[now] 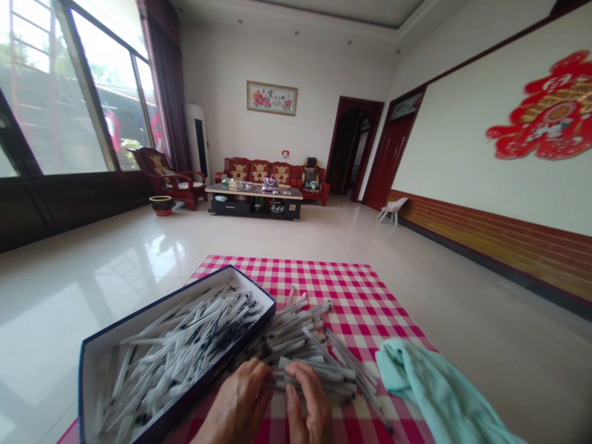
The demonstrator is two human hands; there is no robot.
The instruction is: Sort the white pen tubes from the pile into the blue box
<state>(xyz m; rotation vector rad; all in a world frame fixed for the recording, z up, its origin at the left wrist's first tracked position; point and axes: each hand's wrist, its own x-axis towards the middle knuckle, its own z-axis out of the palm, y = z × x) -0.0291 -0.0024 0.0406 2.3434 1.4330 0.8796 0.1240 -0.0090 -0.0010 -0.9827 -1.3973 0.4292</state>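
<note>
Slim white pen-like tubes with dark ends lie in a loose pile point(300, 333) on the red-and-white checked cloth point(351, 283). At the near edge of this pile my left hand point(240, 398) is closed, fingers curled against the tubes. Close beside it, my right hand point(308, 401) has its index finger and thumb bent around the ends of a few tubes. My palms and some fingertips are hidden. To the left, a shallow dark-blue box point(152, 308) with a white inside holds many more such tubes point(185, 351), lying in mixed directions with thin black pieces among them.
A mint-green cloth point(430, 382) lies crumpled at the right edge of the table. Beyond the shiny tiled floor point(259, 237) are a low table point(254, 200), a red wooden sofa point(259, 169), an armchair point(169, 179) and a small chair point(392, 211).
</note>
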